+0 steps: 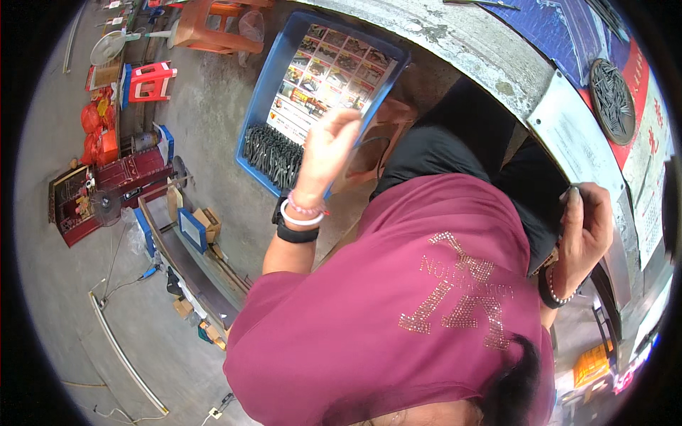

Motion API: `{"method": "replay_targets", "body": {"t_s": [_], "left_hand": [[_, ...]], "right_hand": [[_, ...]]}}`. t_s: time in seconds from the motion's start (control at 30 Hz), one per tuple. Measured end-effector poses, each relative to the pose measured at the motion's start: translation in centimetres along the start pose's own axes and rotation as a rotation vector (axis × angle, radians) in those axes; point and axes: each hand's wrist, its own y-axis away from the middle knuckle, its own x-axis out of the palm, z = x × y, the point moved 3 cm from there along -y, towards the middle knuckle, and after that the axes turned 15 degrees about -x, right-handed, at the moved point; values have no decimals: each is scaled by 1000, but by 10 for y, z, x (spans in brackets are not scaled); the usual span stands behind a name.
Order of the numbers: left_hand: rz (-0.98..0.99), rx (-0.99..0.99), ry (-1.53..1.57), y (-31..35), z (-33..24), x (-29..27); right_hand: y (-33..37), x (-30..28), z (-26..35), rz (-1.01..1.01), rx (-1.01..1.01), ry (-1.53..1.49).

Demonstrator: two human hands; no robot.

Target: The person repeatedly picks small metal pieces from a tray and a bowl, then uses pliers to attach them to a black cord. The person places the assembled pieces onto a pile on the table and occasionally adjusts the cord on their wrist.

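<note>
My left hand (328,145), with bracelets and a dark band at the wrist, is over the right side of a blue plastic crate (264,89). Its fingers are bent and blurred, so I cannot see whether they hold anything. Many slim dark metal pieces (273,156) lie packed in the near end of the crate. A printed sheet with product pictures (334,67) covers the rest. At the worktable's edge, beside a pale metal plate (568,131), my right hand (588,226) is closed in a pinch. Whatever may be between its thumb and fingers is too small to make out.
A round dish of grey metal pins (612,103) stands on the worktable (455,39), right of the plate. An orange stool (389,117) shows beside and below the crate. Further left are a red stool (150,82), a dark red cabinet (106,202) and a fan (106,207).
</note>
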Motion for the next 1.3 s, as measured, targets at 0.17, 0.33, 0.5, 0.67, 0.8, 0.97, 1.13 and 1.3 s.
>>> {"method": "replay_targets", "body": {"t_s": [0.17,0.33,0.5,0.67,0.8,0.97,1.13,1.3], "left_hand": [[-224,-158,-242,-55,65,-38],[-278,-135,-649,-88,96,-35],[-219,-187,-769,-88,92,-33],[-199,-151,-705,-87,86,-33],[-236,-97,-705,-83,80,-31],[-437,54,-707,-65,52,-23],[-422,52,-299,-41,12,-13],[133,25,803,-22,-34,-25]], "right_hand": [[-7,5,-17,48,19,22],[-5,4,-27,8,39,7],[-5,7,-33,-24,-39,40],[-5,7,-38,-30,-29,1],[-3,4,-38,-2,-54,-1],[-4,5,-37,6,-42,15],[-4,6,-35,-8,-41,16],[-3,6,-38,3,-58,14]]}}
